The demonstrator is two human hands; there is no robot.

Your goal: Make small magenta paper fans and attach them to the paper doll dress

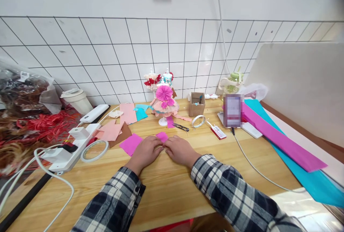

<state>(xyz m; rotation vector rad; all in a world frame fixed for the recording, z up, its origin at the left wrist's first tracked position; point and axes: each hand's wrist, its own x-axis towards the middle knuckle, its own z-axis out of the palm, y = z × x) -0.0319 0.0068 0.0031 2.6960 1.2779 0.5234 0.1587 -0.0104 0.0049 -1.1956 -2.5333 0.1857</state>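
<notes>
My left hand [147, 150] and my right hand [180, 150] meet at the front middle of the wooden table, thumbs and fingertips pinched together. Between them is a small piece of magenta paper [161, 136]; its far part shows beyond the fingers, while its near edge is hidden by them. A larger magenta paper piece [130, 144] lies flat against the left hand's far side. Beyond the hands are black thread snips [181, 127], touching another magenta scrap [170, 121]. Behind these stands a miniature dress form [163, 99] decorated with a pleated magenta paper rosette and peach ruffles.
Peach paper [109, 130], a roll of tape [94, 151] and a power strip [77, 148] with cables lie left. Rightward are a second tape roll [198, 121], a small cardboard box [197, 104], a phone [232, 111] on a cable and long magenta paper [282, 135].
</notes>
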